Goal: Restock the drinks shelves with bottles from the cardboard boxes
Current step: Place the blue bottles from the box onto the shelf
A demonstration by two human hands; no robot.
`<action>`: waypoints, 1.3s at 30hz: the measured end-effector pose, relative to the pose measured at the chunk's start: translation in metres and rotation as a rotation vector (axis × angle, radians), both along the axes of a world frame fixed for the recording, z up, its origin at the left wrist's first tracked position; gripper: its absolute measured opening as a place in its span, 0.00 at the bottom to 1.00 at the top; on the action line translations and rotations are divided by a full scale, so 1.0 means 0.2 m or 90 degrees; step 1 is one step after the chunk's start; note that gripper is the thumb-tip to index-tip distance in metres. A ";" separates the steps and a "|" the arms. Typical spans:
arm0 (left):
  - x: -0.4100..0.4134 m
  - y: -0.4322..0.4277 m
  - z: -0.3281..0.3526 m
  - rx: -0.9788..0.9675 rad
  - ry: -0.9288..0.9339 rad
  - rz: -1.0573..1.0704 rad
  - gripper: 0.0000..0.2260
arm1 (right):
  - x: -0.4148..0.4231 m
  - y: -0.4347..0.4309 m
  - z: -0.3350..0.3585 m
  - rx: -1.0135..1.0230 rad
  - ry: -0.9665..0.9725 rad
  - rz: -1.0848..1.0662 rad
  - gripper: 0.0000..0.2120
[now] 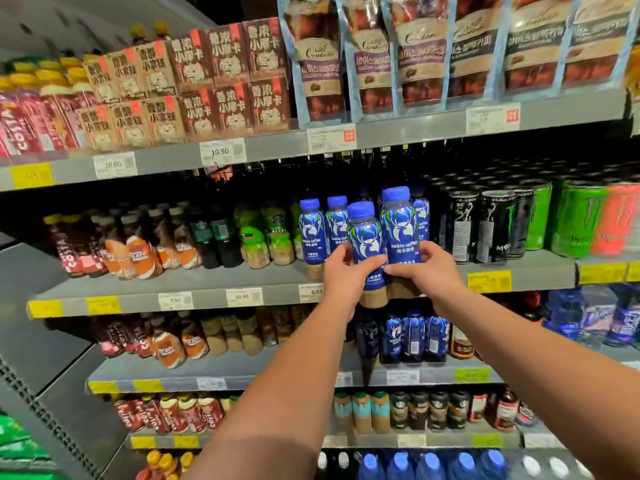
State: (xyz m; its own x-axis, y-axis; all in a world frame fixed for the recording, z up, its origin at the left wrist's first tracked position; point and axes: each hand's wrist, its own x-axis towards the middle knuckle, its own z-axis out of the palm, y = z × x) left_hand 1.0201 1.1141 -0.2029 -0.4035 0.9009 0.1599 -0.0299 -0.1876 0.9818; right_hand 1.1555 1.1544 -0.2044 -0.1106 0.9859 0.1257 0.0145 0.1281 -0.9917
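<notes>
At frame centre, left hand [341, 275] grips one blue bottle [365, 237]; right hand [427, 268] grips another [400, 226], above the shelf [207, 299].

I grip the left bottle [366, 237] in my left hand [341, 273] and the right bottle [399, 226] in my right hand [431, 268]. Both are upright, side by side, blue-capped and blue-labelled, in front of matching shelf bottles [311, 233] on the grey shelf [173, 284].

Two hands are raised, the left hand [341, 273] and the right hand [429, 271], and each grips one blue coffee bottle: the left bottle [365, 233] and the right bottle [398, 220]. Three more blue bottles [311, 226] stand on the shelf [207, 277] behind them. Six coffee pouches [420, 53] line the top shelf [277, 144].
</notes>
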 end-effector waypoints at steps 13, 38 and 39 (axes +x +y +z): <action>0.13 0.41 -0.01 -0.001 0.085 0.252 0.24 | -0.03 0.51 -0.07 0.008 -0.056 0.045 0.26; 0.15 0.48 -0.04 -0.172 0.371 0.361 0.27 | -0.05 0.56 -0.10 0.089 -0.287 0.004 0.21; 0.15 0.48 -0.04 -0.167 0.363 0.365 0.26 | -0.05 0.56 -0.10 0.089 -0.289 -0.002 0.22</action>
